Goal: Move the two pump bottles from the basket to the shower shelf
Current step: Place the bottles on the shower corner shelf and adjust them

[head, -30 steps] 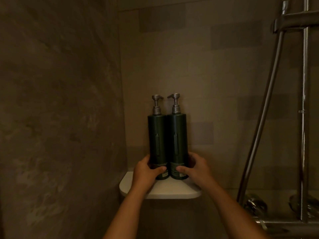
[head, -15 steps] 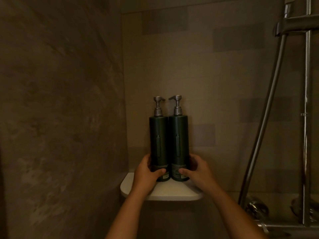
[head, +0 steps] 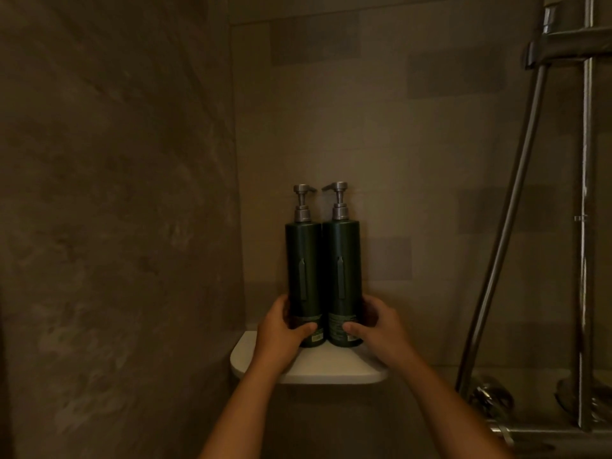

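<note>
Two tall dark green pump bottles with grey pump heads stand upright and touching on the white corner shower shelf (head: 324, 372). My left hand (head: 278, 332) wraps the base of the left bottle (head: 303, 260). My right hand (head: 377, 329) wraps the base of the right bottle (head: 342, 260). Both thumbs press on the labels near the bottoms. The basket is out of view.
Tiled walls meet in the corner behind the shelf. A chrome shower hose (head: 506, 226) and a vertical rail (head: 586, 226) run down the right side, with the mixer tap (head: 490, 399) at the lower right.
The bottles and both hands hold the same pose on the shelf; only the view shifts slightly.
</note>
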`<state>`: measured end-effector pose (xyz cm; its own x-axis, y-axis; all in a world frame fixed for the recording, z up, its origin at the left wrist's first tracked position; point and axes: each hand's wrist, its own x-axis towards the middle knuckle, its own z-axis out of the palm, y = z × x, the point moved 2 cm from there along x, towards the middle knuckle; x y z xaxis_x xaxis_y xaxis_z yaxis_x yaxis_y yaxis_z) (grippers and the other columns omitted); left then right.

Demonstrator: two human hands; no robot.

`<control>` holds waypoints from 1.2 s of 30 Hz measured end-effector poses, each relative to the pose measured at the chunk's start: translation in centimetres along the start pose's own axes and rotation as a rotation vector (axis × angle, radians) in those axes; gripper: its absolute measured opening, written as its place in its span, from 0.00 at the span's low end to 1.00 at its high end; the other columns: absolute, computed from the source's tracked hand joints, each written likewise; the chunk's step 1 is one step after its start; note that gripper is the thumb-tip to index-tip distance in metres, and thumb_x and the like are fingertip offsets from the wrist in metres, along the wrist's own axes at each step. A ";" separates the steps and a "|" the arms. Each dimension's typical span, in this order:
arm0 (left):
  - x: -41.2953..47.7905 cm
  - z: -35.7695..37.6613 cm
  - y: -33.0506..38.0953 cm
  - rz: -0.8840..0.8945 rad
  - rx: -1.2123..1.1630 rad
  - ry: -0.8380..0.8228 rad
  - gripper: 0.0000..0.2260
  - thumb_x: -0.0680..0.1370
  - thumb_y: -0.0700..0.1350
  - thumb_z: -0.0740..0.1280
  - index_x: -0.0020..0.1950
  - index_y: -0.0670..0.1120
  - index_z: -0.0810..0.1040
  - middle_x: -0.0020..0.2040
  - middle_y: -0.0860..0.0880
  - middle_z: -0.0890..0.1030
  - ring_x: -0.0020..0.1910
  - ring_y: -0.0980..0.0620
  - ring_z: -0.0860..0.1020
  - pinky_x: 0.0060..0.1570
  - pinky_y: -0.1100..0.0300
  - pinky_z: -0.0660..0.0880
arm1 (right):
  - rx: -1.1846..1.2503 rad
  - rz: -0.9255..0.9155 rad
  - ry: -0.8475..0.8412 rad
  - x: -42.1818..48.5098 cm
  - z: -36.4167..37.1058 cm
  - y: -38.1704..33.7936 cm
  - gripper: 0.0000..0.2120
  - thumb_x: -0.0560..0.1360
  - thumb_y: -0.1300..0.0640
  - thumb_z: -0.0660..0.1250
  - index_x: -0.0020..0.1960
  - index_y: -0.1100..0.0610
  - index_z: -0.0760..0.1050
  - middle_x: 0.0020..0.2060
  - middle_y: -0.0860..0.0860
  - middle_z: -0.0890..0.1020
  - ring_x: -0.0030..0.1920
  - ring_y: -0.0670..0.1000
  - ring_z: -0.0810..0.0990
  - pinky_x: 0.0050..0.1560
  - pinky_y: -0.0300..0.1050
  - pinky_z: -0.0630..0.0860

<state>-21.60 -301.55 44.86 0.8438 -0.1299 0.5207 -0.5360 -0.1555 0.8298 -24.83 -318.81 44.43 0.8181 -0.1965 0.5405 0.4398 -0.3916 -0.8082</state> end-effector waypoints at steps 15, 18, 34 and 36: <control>-0.3 0.1 0.3 0.001 0.010 0.028 0.30 0.68 0.35 0.71 0.66 0.46 0.64 0.64 0.44 0.74 0.59 0.51 0.73 0.54 0.61 0.70 | -0.035 0.010 0.029 0.2 0.3 0.5 0.28 0.66 0.63 0.72 0.63 0.55 0.66 0.59 0.53 0.76 0.52 0.44 0.71 0.48 0.36 0.70; -0.3 0.1 0.2 0.005 0.007 0.028 0.29 0.68 0.36 0.71 0.66 0.46 0.65 0.63 0.44 0.74 0.57 0.53 0.73 0.53 0.61 0.70 | -0.048 0.006 0.038 0.3 0.3 0.6 0.28 0.65 0.63 0.72 0.63 0.55 0.67 0.59 0.54 0.76 0.52 0.46 0.72 0.50 0.41 0.71; -0.3 0.2 0.1 0.004 0.030 0.054 0.31 0.65 0.37 0.74 0.65 0.47 0.66 0.62 0.45 0.75 0.53 0.56 0.72 0.53 0.60 0.69 | -0.070 0.025 0.068 0.6 0.5 1.3 0.29 0.64 0.60 0.74 0.61 0.52 0.66 0.59 0.53 0.74 0.53 0.47 0.73 0.50 0.41 0.72; -0.3 0.2 0.1 0.003 0.045 0.054 0.31 0.65 0.38 0.74 0.65 0.47 0.66 0.62 0.45 0.75 0.54 0.56 0.71 0.53 0.60 0.69 | -0.070 0.033 0.068 0.6 0.5 1.2 0.29 0.64 0.60 0.74 0.61 0.51 0.66 0.60 0.53 0.74 0.53 0.47 0.73 0.49 0.41 0.72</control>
<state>-21.90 -301.72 44.76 0.8416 -0.0772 0.5346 -0.5384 -0.1995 0.8187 -23.66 -318.97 43.63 0.8033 -0.2704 0.5306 0.3843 -0.4454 -0.8087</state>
